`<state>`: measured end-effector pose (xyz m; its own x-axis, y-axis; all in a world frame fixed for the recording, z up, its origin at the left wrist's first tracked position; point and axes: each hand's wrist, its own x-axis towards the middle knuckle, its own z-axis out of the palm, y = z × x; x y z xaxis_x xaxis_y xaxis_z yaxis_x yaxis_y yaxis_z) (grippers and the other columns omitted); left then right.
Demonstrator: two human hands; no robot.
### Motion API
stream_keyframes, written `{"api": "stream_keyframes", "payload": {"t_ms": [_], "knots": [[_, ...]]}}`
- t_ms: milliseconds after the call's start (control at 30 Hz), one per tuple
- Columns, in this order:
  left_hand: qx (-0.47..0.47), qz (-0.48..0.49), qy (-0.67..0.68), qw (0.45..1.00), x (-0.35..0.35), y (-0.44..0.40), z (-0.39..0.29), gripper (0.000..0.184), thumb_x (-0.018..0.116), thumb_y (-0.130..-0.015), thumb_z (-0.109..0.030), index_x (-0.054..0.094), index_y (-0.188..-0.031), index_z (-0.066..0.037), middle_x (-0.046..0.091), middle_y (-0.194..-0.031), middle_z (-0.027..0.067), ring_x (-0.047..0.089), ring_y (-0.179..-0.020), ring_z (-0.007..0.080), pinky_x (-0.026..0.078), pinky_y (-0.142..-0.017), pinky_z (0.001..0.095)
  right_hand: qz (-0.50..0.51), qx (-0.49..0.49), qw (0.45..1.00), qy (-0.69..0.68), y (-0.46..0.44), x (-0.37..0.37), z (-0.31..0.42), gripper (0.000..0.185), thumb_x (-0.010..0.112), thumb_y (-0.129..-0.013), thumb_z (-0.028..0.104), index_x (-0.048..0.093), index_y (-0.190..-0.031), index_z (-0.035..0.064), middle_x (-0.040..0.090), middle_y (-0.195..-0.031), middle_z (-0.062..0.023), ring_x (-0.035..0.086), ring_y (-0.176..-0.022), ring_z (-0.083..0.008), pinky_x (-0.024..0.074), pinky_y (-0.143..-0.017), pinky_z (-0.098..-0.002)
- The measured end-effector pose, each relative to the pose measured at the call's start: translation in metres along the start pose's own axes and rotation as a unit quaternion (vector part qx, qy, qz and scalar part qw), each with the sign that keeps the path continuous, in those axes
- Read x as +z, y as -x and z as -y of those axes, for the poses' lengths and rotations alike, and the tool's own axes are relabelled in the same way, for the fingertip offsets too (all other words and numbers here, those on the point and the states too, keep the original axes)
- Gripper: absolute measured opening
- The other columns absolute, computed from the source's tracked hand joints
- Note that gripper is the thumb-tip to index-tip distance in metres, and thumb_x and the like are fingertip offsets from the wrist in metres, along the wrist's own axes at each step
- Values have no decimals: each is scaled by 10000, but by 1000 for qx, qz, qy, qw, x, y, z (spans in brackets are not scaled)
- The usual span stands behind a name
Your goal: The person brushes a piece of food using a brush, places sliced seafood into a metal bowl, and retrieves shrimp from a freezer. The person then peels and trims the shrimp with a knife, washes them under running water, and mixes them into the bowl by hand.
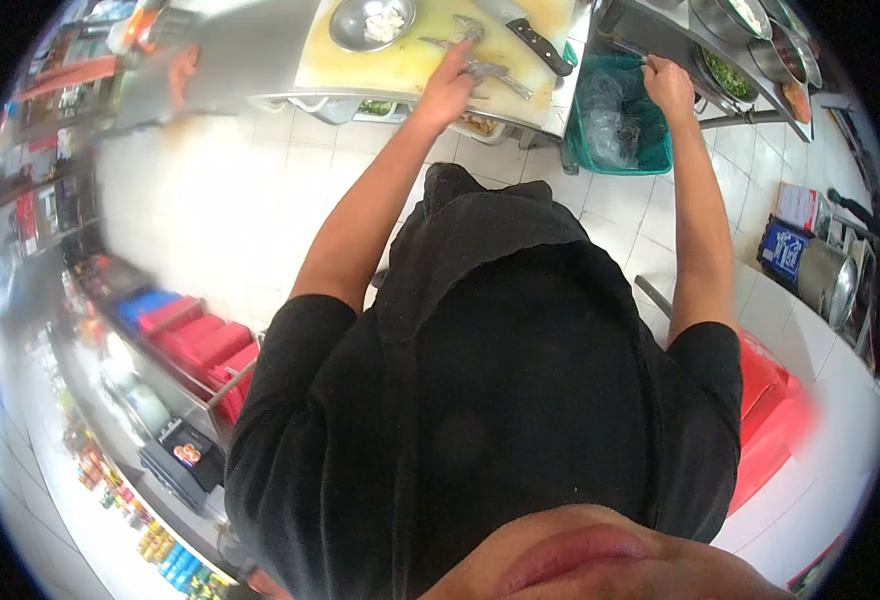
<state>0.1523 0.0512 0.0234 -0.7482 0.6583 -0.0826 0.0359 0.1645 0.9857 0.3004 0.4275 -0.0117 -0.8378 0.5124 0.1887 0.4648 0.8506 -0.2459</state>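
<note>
My left hand [448, 85] is over a yellowish cutting board [350, 75], its fingers reaching to greyish pieces [467, 30] that look like raw shrimp or scraps. More grey scraps [500, 76] lie just right of it. A metal bowl [350, 22] with white pieces [384, 25] stands on the board's left part. The black-handled knife [540, 45] rests at the board's right edge, untouched. Above the right rim of a green bin [585, 130] my right hand [668, 88] is closed round the end of a dark, thin handle [624, 45].
Clear plastic [610, 125] lines the bin. Metal bowls of food [727, 75] stand on a shelf at the upper right. Containers [375, 108] sit below the board's front edge. Red bins [200, 345] are at the left, and something red [760, 390] is beside my right elbow.
</note>
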Motion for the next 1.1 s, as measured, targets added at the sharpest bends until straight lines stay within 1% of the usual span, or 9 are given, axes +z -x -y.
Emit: {"api": "stream_keyframes", "payload": {"t_ms": [100, 200, 300, 433, 633, 800, 867, 967, 1100], "knots": [[22, -50, -95, 994, -41, -7, 18, 584, 447, -853, -7, 339, -1423, -72, 616, -980, 127, 597, -846, 203, 476, -779, 319, -124, -33, 985, 113, -3, 16, -5, 283, 601, -858, 284, 709, -1030, 85, 679, -1047, -162, 644, -978, -338, 518, -856, -423], [20, -99, -187, 977, -70, 0, 5, 579, 518, -820, -61, 371, -1379, -24, 622, -902, 191, 615, -802, 303, 485, -753, 396, -191, -76, 978, -41, -4, 5, 45, 259, 634, -845, 253, 700, -1024, 79, 682, -1003, -152, 647, -940, -329, 522, -827, -401], [62, -83, -279, 955, -92, -9, 11, 577, 550, -800, -64, 390, -1353, -18, 621, -907, 205, 600, -820, 349, 484, -759, 438, -73, -75, 975, -198, 32, -2, 181, 228, 629, -830, 246, 690, -1011, 121, 680, -993, -98, 641, -929, -313, 525, -797, -390], [159, -16, -380, 911, -111, -19, 20, 597, 602, -753, -74, 422, -1319, -16, 608, -951, 218, 572, -892, 385, 470, -792, 481, -25, -133, 988, -78, 41, 48, 280, 139, 606, -737, 131, 638, -848, 52, 631, -887, -141, 639, -830, -312, 531, -739, -415], [269, 69, -377, 884, -124, -23, 45, 591, 634, -718, -91, 460, -1279, -30, 585, -951, 197, 552, -905, 381, 458, -792, 479, 85, -13, 996, 39, 50, 40, 311, 173, 613, -728, 93, 594, -888, 29, 642, -829, -210, 664, -811, -336, 537, -722, -430], [278, 85, -351, 890, -120, -30, 47, 489, 644, -717, -111, 534, -1185, -24, 596, -983, 185, 562, -950, 368, 460, -816, 469, 38, 44, 990, -130, 89, 39, 319, 287, 551, -798, 72, 593, -1081, 46, 656, -848, -233, 663, -810, -370, 524, -699, -453], [279, 88, -328, 898, -117, -29, 48, 459, 661, -715, -125, 557, -1150, -25, 601, -990, 183, 563, -966, 364, 458, -827, 463, -2, 74, 946, -315, 118, 63, 314, 419, 501, -881, 83, 548, -1296, 116, 661, -824, -158, 647, -655, -272, 492, -557, -386], [261, 95, -304, 911, -119, -28, 44, 469, 689, -714, -155, 565, -1151, -36, 591, -1037, 180, 550, -969, 368, 447, -844, 468, 125, 373, 691, -607, 139, 34, 346, 453, 497, -930, 106, 499, -1381, 153, 626, -783, -62, 518, -523, -119, 417, -469, -278], [353, 69, -345, 867, -127, -27, 47, 491, 707, -729, -189, 564, -1181, -62, 545, -1163, 179, 503, -1059, 389, 419, -888, 480, 101, 381, 644, -656, 135, 39, 360, 445, 480, -949, 88, 496, -1389, 153, 588, -766, -6, 395, -494, -48, 332, -430, -218]]}}
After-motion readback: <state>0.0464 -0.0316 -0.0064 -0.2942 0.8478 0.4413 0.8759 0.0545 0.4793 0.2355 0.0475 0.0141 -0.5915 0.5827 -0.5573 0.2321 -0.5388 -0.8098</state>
